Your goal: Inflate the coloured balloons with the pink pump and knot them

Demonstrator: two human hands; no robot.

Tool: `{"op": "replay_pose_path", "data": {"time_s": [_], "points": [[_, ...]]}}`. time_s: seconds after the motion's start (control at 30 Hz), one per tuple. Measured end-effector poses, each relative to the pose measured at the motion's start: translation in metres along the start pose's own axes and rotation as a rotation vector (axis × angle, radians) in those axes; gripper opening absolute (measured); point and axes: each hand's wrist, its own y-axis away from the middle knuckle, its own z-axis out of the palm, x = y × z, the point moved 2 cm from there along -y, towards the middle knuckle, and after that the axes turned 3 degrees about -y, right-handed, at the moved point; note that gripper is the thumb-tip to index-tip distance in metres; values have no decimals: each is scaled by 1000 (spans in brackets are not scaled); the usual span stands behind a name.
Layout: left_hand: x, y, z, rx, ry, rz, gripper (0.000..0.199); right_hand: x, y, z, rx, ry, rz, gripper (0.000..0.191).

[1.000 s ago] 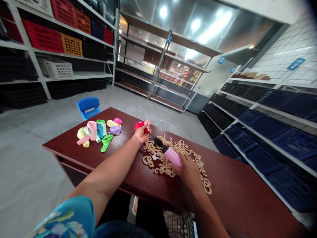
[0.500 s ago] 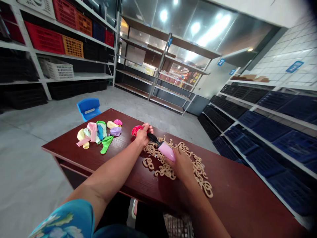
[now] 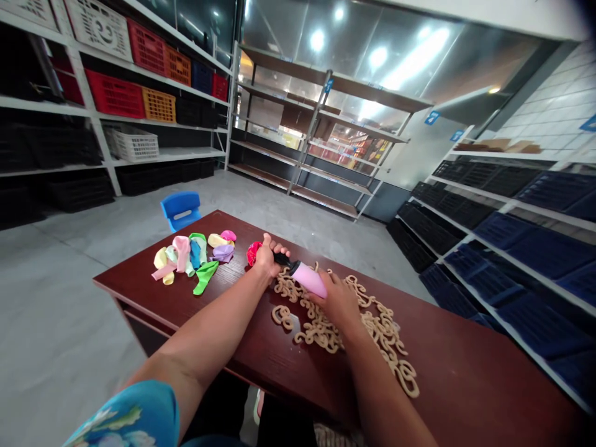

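My right hand is wrapped round a pink cylindrical object with a black end, tilted over the table. The black end reaches into my left hand, whose fingers curl near it. A crumpled red item shows at the left side of my left hand; what it is cannot be made out. Beneath and beside my right hand lie many tan curled pieces, with a small separate group nearer the table's front edge. Limp coloured balloons lie on the left part of the table, a green one nearest.
The dark red table reaches to the right. Behind its left corner stands a blue chair. Shelves with crates line the left, metal racks the back, and dark blue bins the right.
The view has shifted, so the table and shelves appear lower and further right. My hands still hold the pink object and red item, and the fingers of my left hand have moved slightly round the black end.
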Motion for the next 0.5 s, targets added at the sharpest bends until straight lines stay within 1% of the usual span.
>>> {"op": "replay_pose_path", "data": {"time_s": [0.07, 0.1, 0.2, 0.27, 0.33, 0.43, 0.5], "points": [[0, 0, 1, -7, -14, 29, 53, 6, 1, 2, 25, -3, 20, 62], [0, 0, 2, -12, -22, 42, 53, 8, 1, 3, 22, -10, 28, 59], [0, 0, 5, -9, -53, 69, 51, 16, 1, 5, 5, -39, 56, 40], [2, -1, 10, 21, -69, 89, 48, 23, 1, 6, 28, -49, 82, 32], [8, -3, 18, 75, -84, 121, 45, 32, 1, 5, 58, -50, 112, 30], [25, -8, 31, 163, -121, 181, 40, 48, 1, 4, 74, -41, 175, 32], [36, -12, 38, 181, -136, 199, 38, 57, 2, 4, 77, -45, 210, 34]]}}
